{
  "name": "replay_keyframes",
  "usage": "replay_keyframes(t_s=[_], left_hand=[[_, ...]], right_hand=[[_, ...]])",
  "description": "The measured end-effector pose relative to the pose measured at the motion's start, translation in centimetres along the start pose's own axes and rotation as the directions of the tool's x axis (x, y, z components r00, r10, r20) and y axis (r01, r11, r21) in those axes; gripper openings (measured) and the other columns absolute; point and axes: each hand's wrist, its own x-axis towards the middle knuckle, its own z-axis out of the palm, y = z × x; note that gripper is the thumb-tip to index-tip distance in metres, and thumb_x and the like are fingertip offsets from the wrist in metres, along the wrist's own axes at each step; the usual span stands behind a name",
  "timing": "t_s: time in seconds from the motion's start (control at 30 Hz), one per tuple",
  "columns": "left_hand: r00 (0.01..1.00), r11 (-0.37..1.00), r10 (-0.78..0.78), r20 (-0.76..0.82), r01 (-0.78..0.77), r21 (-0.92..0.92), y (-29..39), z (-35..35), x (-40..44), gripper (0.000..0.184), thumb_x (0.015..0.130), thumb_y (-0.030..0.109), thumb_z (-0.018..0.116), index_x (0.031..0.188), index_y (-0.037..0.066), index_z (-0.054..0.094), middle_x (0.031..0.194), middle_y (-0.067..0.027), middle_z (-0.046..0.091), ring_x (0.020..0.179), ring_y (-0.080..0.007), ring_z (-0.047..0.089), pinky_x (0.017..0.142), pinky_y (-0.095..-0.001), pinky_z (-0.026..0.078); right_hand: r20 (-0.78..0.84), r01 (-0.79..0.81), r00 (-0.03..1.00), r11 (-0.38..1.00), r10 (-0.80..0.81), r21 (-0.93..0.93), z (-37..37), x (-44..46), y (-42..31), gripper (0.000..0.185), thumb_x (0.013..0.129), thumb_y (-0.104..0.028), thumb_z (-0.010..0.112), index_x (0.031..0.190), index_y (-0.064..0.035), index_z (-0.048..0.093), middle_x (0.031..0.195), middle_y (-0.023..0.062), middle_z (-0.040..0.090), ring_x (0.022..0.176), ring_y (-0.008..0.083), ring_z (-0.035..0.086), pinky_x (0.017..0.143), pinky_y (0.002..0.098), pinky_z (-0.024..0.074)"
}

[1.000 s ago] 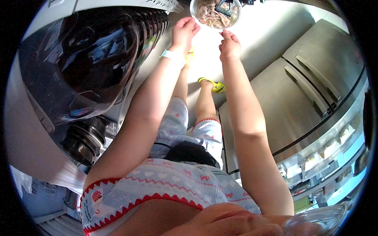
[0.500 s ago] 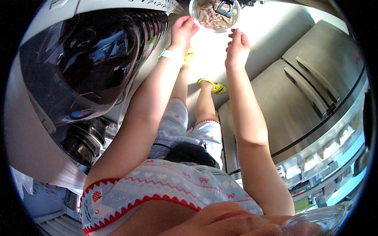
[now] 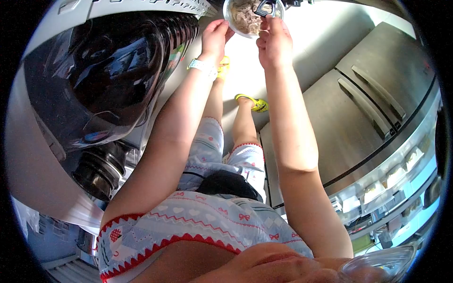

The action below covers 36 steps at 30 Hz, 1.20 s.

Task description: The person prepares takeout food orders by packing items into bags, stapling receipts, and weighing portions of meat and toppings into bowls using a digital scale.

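Observation:
A bowl of pale shredded or sliced meat is at the top of the view, its far side cut off. My left hand pinches the bowl's left rim between thumb and fingers. A black loop-shaped handle slants over the meat; what it belongs to is not clear. At the bowl's near right side, my right hand has its fingers curled, with the fingertips closed on the lower end of that loop.
A glossy black appliance stands close on my left, with a dark ribbed cylinder below it. On my right is a stainless steel refrigerator with long handles. My feet in yellow clogs are on the pale floor.
My right hand has moved up and left from beside the bowl to the black loop-shaped handle. The bowl and my left hand have shifted slightly left.

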Motion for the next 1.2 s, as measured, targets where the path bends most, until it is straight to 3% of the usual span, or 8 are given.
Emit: replay_keyframes(t_s=[0.2,0.3,0.47,0.6,0.67,0.77,1.13,1.2], left_hand=[[0.999,0.999,0.041,0.023,-0.041,-0.015,0.0,0.0,0.4,0.020,0.092,0.008,0.057,0.109,-0.002,0.055,0.096,-0.0094,0.062,0.085,-0.0180,0.061,0.079,-0.0299,0.052],[0.997,0.996,0.070,-0.016,-0.071,-0.052,0.1,0.2,0.5,0.023,0.091,0.007,0.059,0.110,-0.003,0.054,0.098,-0.0098,0.060,0.086,-0.0174,0.058,0.081,-0.0287,0.051],[0.986,0.988,0.152,-0.064,-0.152,0.004,-0.2,0.8,1.5,0.020,0.088,0.008,0.062,0.106,-0.001,0.059,0.089,-0.0046,0.061,0.073,-0.0117,0.055,0.069,-0.0243,0.047],[0.987,0.986,0.155,-0.041,-0.152,0.075,-0.4,0.5,1.5,0.019,0.089,0.005,0.060,0.107,-0.002,0.057,0.092,-0.0057,0.061,0.073,-0.0120,0.054,0.068,-0.0234,0.047],[0.984,0.977,0.172,-0.043,-0.165,0.137,-0.2,0.5,1.3,0.017,0.089,0.005,0.059,0.106,-0.001,0.059,0.088,-0.0035,0.061,0.071,-0.0101,0.054,0.067,-0.0221,0.046],[0.980,0.951,0.197,-0.028,-0.184,0.247,-0.9,-0.5,0.8,0.015,0.089,0.005,0.060,0.104,-0.001,0.060,0.087,-0.0024,0.063,0.069,-0.0086,0.054,0.066,-0.0209,0.045],[0.985,0.856,0.134,0.108,-0.170,0.488,0.4,-0.4,-7.8,0.023,0.092,0.004,0.054,0.111,-0.008,0.058,0.104,-0.0116,0.065,0.094,-0.0163,0.062,0.085,-0.0259,0.048],[0.962,0.864,0.041,0.270,-0.170,0.474,2.2,0.3,-10.6,0.029,0.093,0.003,0.052,0.119,-0.011,0.050,0.112,-0.0147,0.062,0.097,-0.0165,0.061,0.084,-0.0263,0.048]], right_hand=[[0.067,0.163,0.985,0.983,-0.157,-0.083,-1.2,-1.3,-4.4,0.014,0.092,-0.017,0.057,0.101,-0.0070,0.058,0.081,0.0025,0.056,0.054,0.0051,0.039,0.045,0.0194,0.0271],[-0.152,0.169,0.957,0.901,-0.247,-0.399,-6.8,3.9,-3.1,0.020,0.094,-0.020,0.055,0.104,-0.0041,0.059,0.088,0.0041,0.062,0.062,0.0074,0.048,0.056,0.0241,0.0429],[0.041,0.119,0.990,0.636,-0.136,-0.763,-9.1,11.0,-0.8,0.032,0.094,-0.019,0.055,0.119,0.0016,0.057,0.103,0.0084,0.064,0.092,0.0189,0.062,0.080,0.0298,0.0510],[0.094,0.195,0.975,0.569,-0.202,-0.799,-10.1,13.1,0.4,0.029,0.093,-0.018,0.057,0.113,0.0022,0.060,0.099,0.0074,0.065,0.086,0.0142,0.062,0.076,0.0272,0.0511],[0.053,0.186,0.975,0.672,-0.215,-0.717,-10.3,13.0,1.3,0.026,0.092,-0.016,0.059,0.110,0.0026,0.061,0.093,0.0054,0.066,0.082,0.0124,0.060,0.074,0.0246,0.0494],[0.067,0.219,0.955,0.536,-0.289,-0.815,-10.7,11.1,1.9,0.023,0.090,-0.015,0.062,0.106,0.0015,0.063,0.085,0.0020,0.064,0.076,0.0097,0.056,0.072,0.0235,0.0467],[-0.183,0.139,0.937,0.800,-0.296,-0.583,-15.6,-1.8,2.6,0.021,0.084,-0.014,0.063,0.099,-0.0001,0.065,0.082,0.0063,0.067,0.074,0.0128,0.060,0.072,0.0267,0.0497],[-0.219,0.138,0.925,0.813,-0.310,-0.566,-15.5,-6.6,0.8,0.020,0.082,-0.013,0.063,0.098,-0.0001,0.065,0.082,0.0059,0.067,0.074,0.0125,0.060,0.071,0.0268,0.0498]])
